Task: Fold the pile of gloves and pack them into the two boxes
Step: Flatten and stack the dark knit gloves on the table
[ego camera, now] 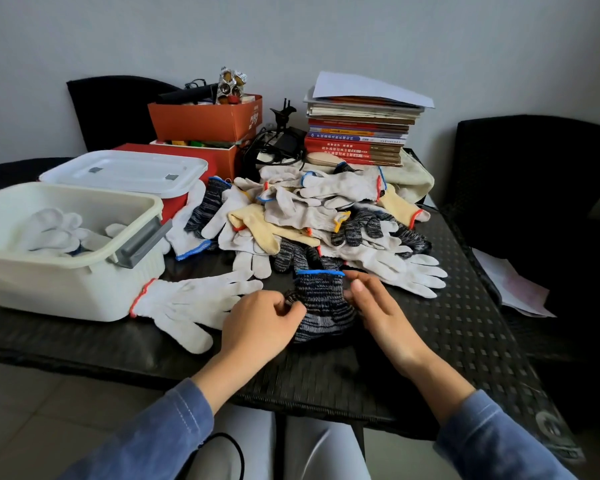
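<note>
Where a dark woven counter (465, 323) faces a grey wall (326, 29), the left hand (257, 323) and right hand (374, 303) pinch a dark glove (321, 306) between them, before the pile (326, 216), right of the open box (84, 299).

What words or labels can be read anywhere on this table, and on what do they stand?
Nothing can be read for certain.
Stack of books: Chinese print on the spines, too small and blurred to read.
Upper orange box: white logo on its right side, too blurred to read.
</note>
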Demonstrator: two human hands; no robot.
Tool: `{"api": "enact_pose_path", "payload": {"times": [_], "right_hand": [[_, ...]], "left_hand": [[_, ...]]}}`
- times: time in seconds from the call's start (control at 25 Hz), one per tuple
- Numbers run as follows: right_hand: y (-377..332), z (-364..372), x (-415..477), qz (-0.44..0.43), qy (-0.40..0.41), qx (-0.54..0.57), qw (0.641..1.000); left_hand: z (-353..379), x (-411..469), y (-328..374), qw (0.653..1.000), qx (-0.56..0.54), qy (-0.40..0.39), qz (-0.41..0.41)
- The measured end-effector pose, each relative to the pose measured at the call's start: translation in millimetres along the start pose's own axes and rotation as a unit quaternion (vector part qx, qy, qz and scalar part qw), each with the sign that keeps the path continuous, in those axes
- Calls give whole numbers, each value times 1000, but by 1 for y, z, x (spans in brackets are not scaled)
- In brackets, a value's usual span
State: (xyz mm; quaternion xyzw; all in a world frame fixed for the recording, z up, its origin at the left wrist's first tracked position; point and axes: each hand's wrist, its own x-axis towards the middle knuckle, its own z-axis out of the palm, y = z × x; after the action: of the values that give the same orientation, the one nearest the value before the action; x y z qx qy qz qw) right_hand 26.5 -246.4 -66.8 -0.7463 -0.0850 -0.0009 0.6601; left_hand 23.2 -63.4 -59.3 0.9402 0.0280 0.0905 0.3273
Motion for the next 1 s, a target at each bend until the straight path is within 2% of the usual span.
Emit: {"api": "enact_pose_path", "payload": {"times": [0.08, 0.12, 0.2, 0.28, 0.36, 0.48, 0.56, 0.64, 0.72, 0.76, 0.88, 1.0], "right_hand": [[7, 5, 5, -31, 27, -128, 991], [10, 6, 7, -40, 40, -178, 982], [11, 8, 11, -43, 67, -204, 976], [9, 10, 12, -48, 78, -200, 975], [7, 14, 10, -75, 85, -244, 963], [0, 18, 4, -216, 92, -398, 887], [-5, 21, 0, -283, 51, -452, 844], [-8, 26, -5, -264, 15, -467, 844], [-13, 30, -8, -251, 32, -480, 840], [-16, 32, -6, -244, 47, -470, 847], [-39, 39, 11, -193, 60, -326, 923], [-69, 64, 35, -166, 44, -159, 972]], "left_hand": [[-1, -1, 1, 995, 94, 26, 33], [-3, -3, 1, 988, 116, 65, 82], [-5, -5, -1, 956, 98, 143, 237], [-7, -4, -9, 910, 87, 119, 387], [-7, -1, -22, 885, 130, 56, 443], [-3, 5, -35, 901, 136, 30, 410], [-3, 5, -31, 925, 109, 45, 361], [-8, 4, -23, 962, 29, 58, 264], [-11, 4, -17, 981, -80, 77, 160], [-14, 4, -15, 981, -138, 76, 117], [-40, 7, -10, 943, -330, 16, 27], [-80, 13, -17, 934, -355, 37, 28]]}}
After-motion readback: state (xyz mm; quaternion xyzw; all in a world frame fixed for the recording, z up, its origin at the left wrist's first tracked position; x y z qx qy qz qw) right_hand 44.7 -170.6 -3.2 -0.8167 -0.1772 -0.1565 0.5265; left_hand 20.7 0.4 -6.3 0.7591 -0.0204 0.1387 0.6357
